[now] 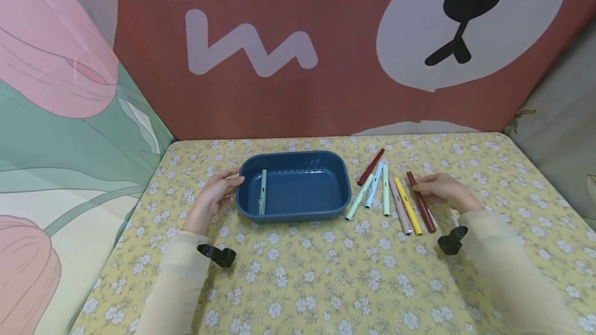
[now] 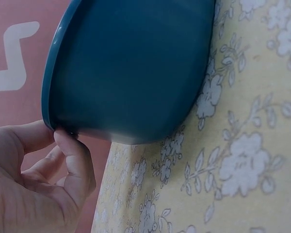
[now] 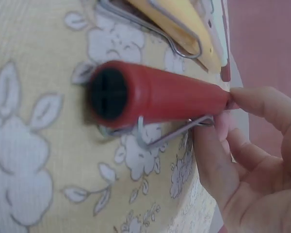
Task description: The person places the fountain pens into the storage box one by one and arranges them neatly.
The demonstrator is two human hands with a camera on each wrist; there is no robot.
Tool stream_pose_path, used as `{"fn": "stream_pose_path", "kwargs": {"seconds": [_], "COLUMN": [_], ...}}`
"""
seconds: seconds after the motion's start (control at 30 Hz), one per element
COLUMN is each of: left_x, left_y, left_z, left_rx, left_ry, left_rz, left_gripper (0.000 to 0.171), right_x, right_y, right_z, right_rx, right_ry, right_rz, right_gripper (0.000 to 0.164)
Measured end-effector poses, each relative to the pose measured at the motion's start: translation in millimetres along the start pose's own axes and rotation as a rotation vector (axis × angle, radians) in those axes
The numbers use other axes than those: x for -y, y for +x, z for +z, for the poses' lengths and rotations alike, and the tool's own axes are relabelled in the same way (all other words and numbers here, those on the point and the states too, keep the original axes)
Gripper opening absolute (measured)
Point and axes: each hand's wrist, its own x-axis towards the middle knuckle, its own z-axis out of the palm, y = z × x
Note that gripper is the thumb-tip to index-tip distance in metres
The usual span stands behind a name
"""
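A dark blue plastic box (image 1: 293,217) stands on the table, with one pale green pen (image 1: 263,190) lying inside along its left end. My left hand (image 1: 215,194) pinches the box's left rim between thumb and finger, as the left wrist view of the box (image 2: 131,73) shows. On the right, my right hand (image 1: 442,189) pinches a dark red pen (image 1: 421,203) near its far end. In the right wrist view that pen (image 3: 179,94) points its black-tipped end at the camera, its metal clip on the side, close above the tablecloth.
Between box and right hand lie several pens: a yellow pen (image 1: 408,207), a pale purple pen (image 1: 400,207), green ones, a light blue pen (image 1: 374,185) and another dark red pen (image 1: 371,167). A flowered yellow cloth (image 1: 307,278) covers the table. A printed fabric wall (image 1: 279,102) rises behind.
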Motion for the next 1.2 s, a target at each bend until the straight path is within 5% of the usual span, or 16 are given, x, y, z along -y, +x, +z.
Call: {"fn": "stream_pose_path", "kwargs": {"seconds": [0.67, 1.2], "left_x": [-0.7, 0.3], "left_y": [-1.4, -0.2], "left_z": [1.0, -1.6], "left_rx": [0.006, 0.0], "left_ry": [0.003, -0.003], "left_rz": [0.002, -0.005], "left_gripper": [0.053, 0.054], "right_x": [3.3, 56.9], "right_y": [-3.2, -5.0], "right_z": [-10.0, 0.3], "right_rx": [0.026, 0.054], "right_ry": [0.185, 0.368], "right_rz": [-0.039, -0.127], "right_gripper": [0.063, 0.065]}}
